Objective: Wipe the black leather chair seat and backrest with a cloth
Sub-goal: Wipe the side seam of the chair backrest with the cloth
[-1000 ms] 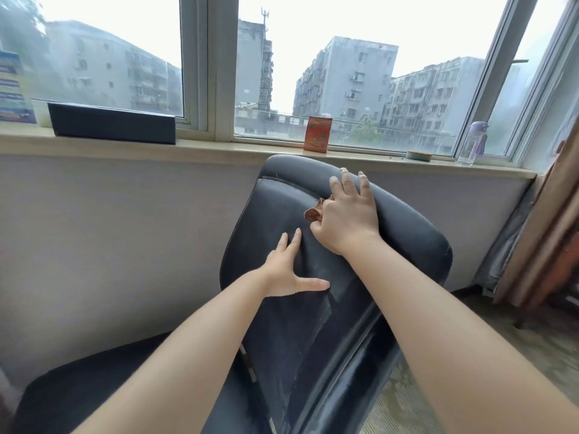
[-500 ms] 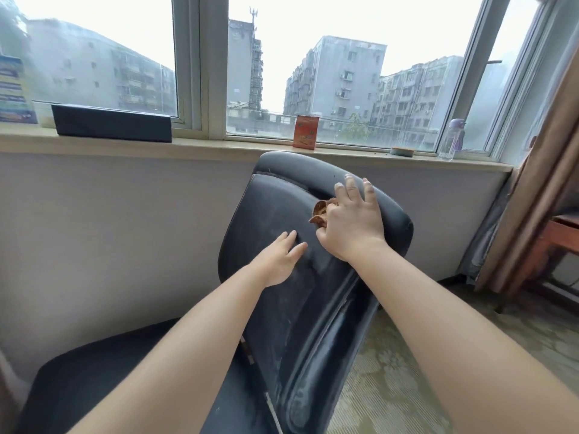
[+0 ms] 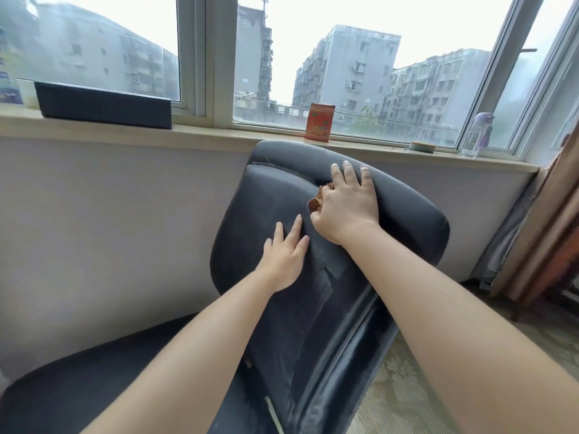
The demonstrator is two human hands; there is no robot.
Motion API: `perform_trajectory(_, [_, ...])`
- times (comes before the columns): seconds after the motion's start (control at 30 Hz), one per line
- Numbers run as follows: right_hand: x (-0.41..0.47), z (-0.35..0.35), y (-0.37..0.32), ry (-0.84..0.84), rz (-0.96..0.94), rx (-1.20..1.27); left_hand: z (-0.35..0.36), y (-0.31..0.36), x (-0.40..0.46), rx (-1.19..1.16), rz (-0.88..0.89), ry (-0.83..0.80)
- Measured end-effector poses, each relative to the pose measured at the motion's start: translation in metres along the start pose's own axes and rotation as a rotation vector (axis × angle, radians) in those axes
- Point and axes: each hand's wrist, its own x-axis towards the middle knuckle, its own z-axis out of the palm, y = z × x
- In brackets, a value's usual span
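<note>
Black leather chair backrest, dusty and streaked, tilts under a stone windowsill, where the right hand presses a crumpled brown cloth beneath its grip, while just below-left the left hand rests flat, fingers straight.

Black leather backrest, brown cloth, orange box, beige floral-patterned floor.
</note>
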Motion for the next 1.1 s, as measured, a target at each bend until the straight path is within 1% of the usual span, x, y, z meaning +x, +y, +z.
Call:
perform_trajectory(0.2, [0.029,0.011,-0.013,0.058,-0.029,-0.043,0.002,-0.005,0.012,0.0,0.006,0.061])
perform_trajectory(0.4, [0.032,0.006,-0.015,0.025,-0.052,-0.034,-0.003,-0.007,0.012,-0.032,-0.004,0.03])
perform_trajectory(0.53, [0.012,-0.006,-0.004,0.031,-0.059,-0.041,-0.006,0.004,-0.005,-0.03,-0.008,0.001])
perform_trajectory(0.63, [-0.007,-0.014,0.001,0.039,-0.055,-0.046,-0.006,0.024,-0.028,0.084,-0.001,-0.04])
perform_trajectory(0.7, [-0.021,-0.02,0.006,0.038,-0.046,-0.028,-0.004,0.032,-0.043,0.121,-0.018,-0.054])
perform_trajectory(0.8, [-0.043,-0.028,0.012,0.046,-0.027,-0.009,0.002,0.036,-0.054,0.097,-0.038,-0.093])
perform_trajectory(0.9, [-0.065,-0.036,0.017,0.053,-0.031,-0.043,0.007,0.038,-0.065,-0.017,-0.014,-0.098])
perform_trajectory(1.0, [-0.084,-0.043,0.023,0.057,-0.061,-0.087,0.009,0.043,-0.072,0.018,-0.044,-0.123])
perform_trajectory(1.1, [-0.097,-0.045,0.028,0.072,-0.072,-0.099,0.009,0.037,-0.072,-0.032,-0.049,-0.113])
